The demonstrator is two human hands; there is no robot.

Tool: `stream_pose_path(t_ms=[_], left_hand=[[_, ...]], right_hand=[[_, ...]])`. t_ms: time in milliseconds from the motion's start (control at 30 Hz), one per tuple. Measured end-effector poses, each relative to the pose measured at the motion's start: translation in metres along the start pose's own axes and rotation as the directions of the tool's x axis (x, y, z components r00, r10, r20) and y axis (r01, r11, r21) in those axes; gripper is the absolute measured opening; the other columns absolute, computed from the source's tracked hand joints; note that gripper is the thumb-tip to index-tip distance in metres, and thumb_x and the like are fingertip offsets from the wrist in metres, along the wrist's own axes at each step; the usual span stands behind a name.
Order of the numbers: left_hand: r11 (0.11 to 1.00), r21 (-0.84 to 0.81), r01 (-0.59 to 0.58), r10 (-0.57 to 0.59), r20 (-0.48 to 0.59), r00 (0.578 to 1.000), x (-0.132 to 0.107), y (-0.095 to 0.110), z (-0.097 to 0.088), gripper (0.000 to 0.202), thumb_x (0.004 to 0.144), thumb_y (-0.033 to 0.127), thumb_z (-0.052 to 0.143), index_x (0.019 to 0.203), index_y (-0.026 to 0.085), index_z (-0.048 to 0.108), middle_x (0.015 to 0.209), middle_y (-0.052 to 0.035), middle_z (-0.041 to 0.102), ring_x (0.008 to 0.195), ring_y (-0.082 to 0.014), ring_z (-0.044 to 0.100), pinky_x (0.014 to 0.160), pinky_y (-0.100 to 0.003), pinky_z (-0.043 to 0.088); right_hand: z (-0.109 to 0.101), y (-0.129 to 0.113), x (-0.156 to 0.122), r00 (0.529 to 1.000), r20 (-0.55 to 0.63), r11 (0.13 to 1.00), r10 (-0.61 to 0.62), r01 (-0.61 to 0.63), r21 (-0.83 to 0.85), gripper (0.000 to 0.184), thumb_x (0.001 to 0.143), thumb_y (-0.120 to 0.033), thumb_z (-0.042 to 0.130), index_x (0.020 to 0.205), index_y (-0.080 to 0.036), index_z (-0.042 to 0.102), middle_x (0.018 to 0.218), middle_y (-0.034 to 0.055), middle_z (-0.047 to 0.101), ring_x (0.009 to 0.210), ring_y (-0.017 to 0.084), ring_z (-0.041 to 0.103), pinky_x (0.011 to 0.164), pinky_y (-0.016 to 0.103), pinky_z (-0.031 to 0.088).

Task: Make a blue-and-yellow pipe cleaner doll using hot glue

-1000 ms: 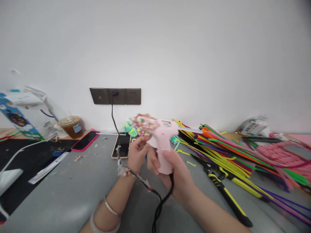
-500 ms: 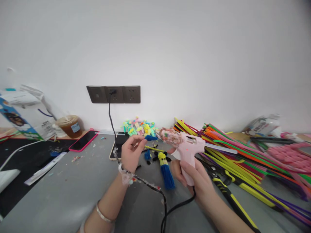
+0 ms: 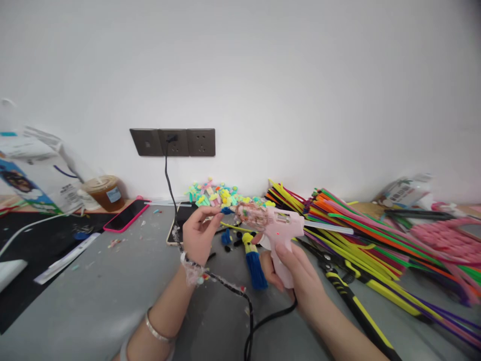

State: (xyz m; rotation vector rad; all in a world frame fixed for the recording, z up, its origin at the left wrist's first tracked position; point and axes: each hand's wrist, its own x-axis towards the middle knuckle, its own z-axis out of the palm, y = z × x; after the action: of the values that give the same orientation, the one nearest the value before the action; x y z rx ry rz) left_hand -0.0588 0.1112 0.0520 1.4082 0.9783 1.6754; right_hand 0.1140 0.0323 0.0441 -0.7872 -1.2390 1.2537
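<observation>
My right hand (image 3: 289, 268) grips the handle of a pink hot glue gun (image 3: 280, 229), its glue-crusted nozzle pointing left and a red light lit on its side. My left hand (image 3: 198, 232) pinches a small blue pipe-cleaner piece (image 3: 226, 211) right at the nozzle tip. The gun's black cord (image 3: 240, 296) drapes across my left wrist and runs up to the wall socket (image 3: 172, 142). On the grey table (image 3: 105, 296) below the gun lies a yellow-and-blue pipe-cleaner figure (image 3: 253, 258) with small blue and black bits beside it.
A big pile of coloured pipe cleaners (image 3: 368, 225) fills the right side, with yellow-black cutters (image 3: 349, 296) in front. Small coloured craft pieces (image 3: 214, 193) lie by the wall. Two phones (image 3: 125, 214) (image 3: 181, 220), a drink cup (image 3: 101, 192) and a carton (image 3: 26, 173) sit at left.
The glue gun has come down and swung right, uncovering the yellow-and-blue figure. My left hand now holds the blue piece against the nozzle tip.
</observation>
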Motion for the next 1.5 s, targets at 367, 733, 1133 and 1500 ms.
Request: stream_pose_path(t_ms=[367,733,1133,1500], left_hand=[[0.999,0.027,-0.032,0.032,0.004,0.999,0.0002,-0.0010,-0.0009,0.015,0.074,0.033,0.075,0.076,0.019,0.071,0.075,-0.0042,0.072,0.069,-0.0156,0.066,0.057,-0.022,0.052],[0.999,0.032,-0.039,0.039,-0.007,0.999,0.0004,0.0000,-0.0004,0.016,0.074,0.033,0.075,0.075,0.019,0.070,0.075,-0.0041,0.071,0.070,-0.0162,0.066,0.058,-0.023,0.052],[0.999,0.017,-0.051,0.051,-0.045,0.998,0.0006,0.0001,-0.0002,0.019,0.072,0.036,0.077,0.073,0.018,0.069,0.072,-0.0031,0.069,0.068,-0.0153,0.064,0.059,-0.023,0.052],[0.998,0.025,-0.059,0.061,-0.063,0.996,0.0009,0.0006,0.0001,0.018,0.072,0.034,0.076,0.073,0.018,0.069,0.072,-0.0029,0.069,0.069,-0.0155,0.064,0.059,-0.023,0.052]], right_hand=[[0.0000,-0.0018,-0.0008,0.999,-0.019,0.998,0.037,-0.037,-0.041,0.049,0.092,-0.060,0.048,0.103,-0.013,0.057,0.041,-0.0079,0.042,0.036,0.010,0.028,0.042,0.026,0.022],[0.0011,-0.0045,0.0000,0.999,-0.049,0.997,0.024,-0.027,-0.071,0.050,0.090,-0.062,0.050,0.097,-0.014,0.057,0.040,-0.0078,0.042,0.035,0.009,0.027,0.039,0.025,0.020],[0.0003,-0.0034,-0.0005,0.998,-0.058,0.994,0.022,-0.027,-0.102,0.049,0.089,-0.064,0.050,0.094,-0.015,0.058,0.040,-0.0072,0.042,0.036,0.010,0.029,0.043,0.026,0.023],[-0.0006,-0.0030,0.0008,0.998,-0.063,0.993,0.008,-0.015,-0.119,0.046,0.091,-0.061,0.051,0.092,-0.015,0.056,0.042,-0.0074,0.043,0.038,0.009,0.030,0.043,0.025,0.022]])
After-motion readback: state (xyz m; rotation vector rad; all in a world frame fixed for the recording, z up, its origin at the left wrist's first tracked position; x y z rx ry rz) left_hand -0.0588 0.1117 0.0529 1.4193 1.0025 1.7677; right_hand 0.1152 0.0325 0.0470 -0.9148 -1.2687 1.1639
